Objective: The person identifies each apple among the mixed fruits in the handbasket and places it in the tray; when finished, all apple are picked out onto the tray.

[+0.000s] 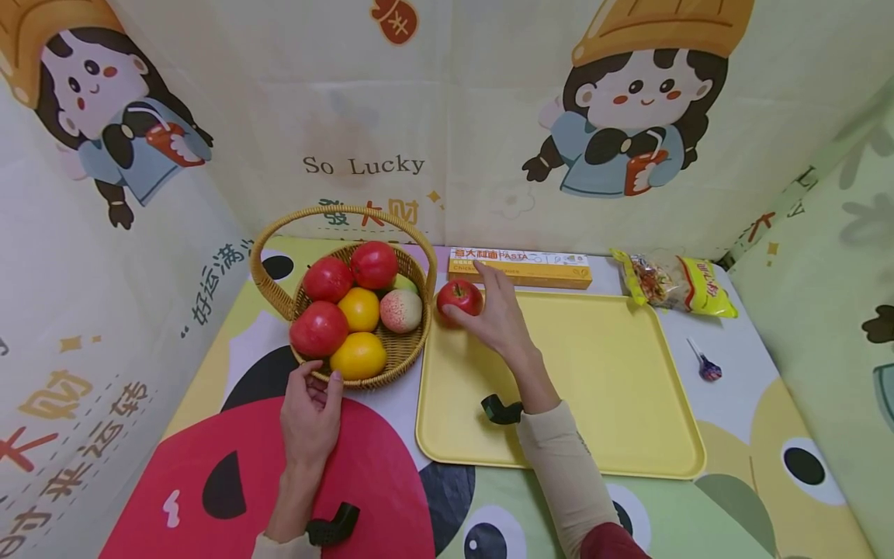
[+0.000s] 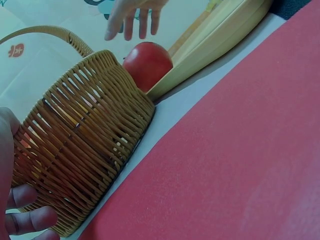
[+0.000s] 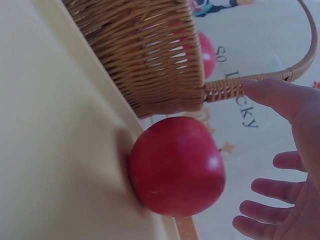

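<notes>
A wicker basket (image 1: 398, 369) with a tall handle holds several fruits: red ones (image 1: 318, 328), two orange-yellow ones (image 1: 358, 355), a speckled pink peach (image 1: 401, 311) and a partly hidden green one. At its front rim is my left hand (image 1: 307, 415), index fingertip over the rim and thumb against it; the lower fingers curl outside the wicker wall in the left wrist view. A red apple (image 1: 461, 300) sits in the back left corner of the yellow tray (image 1: 594, 373), beside the basket. Over the apple's right side, my right hand (image 1: 496, 314) has its fingers spread, with a gap to the apple (image 3: 177, 167) in the right wrist view.
Behind the tray lies a pasta box (image 1: 520, 268). A yellow-ended food packet (image 1: 673, 283) is at the back right, with a lollipop (image 1: 705, 365) right of the tray. Printed cloth walls (image 1: 482, 140) stand around the table.
</notes>
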A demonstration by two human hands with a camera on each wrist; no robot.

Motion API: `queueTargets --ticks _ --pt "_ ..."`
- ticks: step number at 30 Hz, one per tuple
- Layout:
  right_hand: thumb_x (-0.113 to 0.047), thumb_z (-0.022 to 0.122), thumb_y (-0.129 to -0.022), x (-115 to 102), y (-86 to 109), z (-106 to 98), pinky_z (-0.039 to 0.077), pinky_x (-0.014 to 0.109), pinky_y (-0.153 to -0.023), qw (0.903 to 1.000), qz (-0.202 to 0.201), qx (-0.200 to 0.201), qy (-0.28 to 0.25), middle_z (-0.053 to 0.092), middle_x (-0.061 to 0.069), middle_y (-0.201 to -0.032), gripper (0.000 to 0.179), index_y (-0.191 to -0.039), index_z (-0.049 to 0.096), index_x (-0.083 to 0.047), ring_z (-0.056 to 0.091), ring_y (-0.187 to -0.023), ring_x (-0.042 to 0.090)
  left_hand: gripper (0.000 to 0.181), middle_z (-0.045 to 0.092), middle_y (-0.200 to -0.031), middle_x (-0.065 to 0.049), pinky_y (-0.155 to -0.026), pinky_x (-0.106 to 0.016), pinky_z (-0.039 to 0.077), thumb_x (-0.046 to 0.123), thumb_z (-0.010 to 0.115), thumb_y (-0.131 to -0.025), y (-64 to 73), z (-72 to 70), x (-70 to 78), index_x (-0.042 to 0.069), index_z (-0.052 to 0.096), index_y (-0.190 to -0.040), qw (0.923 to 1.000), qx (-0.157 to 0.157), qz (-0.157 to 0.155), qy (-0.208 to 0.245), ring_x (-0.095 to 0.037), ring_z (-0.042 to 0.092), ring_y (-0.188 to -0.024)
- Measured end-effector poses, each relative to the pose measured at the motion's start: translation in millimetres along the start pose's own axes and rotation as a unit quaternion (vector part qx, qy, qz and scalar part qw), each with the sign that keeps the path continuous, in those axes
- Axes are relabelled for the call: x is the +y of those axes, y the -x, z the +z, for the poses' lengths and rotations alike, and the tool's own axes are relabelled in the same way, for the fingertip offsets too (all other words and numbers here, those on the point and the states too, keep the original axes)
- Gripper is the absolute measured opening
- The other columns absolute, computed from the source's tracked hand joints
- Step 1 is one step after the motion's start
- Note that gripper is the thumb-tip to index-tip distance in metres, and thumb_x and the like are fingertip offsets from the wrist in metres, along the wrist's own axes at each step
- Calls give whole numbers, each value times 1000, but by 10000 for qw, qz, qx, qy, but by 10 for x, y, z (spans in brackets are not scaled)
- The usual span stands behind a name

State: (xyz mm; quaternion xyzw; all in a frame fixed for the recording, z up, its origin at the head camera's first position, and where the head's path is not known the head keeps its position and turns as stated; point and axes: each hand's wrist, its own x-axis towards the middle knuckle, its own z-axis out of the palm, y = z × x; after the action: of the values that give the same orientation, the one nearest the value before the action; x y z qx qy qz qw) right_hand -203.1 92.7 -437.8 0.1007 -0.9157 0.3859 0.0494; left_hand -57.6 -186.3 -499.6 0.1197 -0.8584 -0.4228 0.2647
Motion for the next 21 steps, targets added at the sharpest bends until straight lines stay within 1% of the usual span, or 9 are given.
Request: queueTargets --ticks 7,14,21 --pt "-55 75 -81 -73 26 -48 49 56 -103 9998 -176 111 -69 40 13 -153 91 -153 36 -17 41 -138 32 37 60 -89 -4 -64 -6 41 23 67 -94 0 2 -11 5 58 -125 10000 34 -7 66 -3 50 -71" --pt "-53 74 -83 -163 65 -109 43 55 -110 9989 -404 175 -142 39 11 -154 88 -153 37 -15 39 -141 30 36 60 -89 -4 -65 -6 41 23 67 -95 1 4 -19 5 58 -125 9999 47 -26 96 -3 50 -71" --pt "-50 74 -83 -264 104 -161 42 54 -112 9975 -594 305 -223 40 9 -153 85 -153 37 -19 40 -140 28 36 60 -89 -5 -65 -6 41 24 67 -95 -9 12 -21 5 58 -124 9999 30 -3 149 -4 51 -72"
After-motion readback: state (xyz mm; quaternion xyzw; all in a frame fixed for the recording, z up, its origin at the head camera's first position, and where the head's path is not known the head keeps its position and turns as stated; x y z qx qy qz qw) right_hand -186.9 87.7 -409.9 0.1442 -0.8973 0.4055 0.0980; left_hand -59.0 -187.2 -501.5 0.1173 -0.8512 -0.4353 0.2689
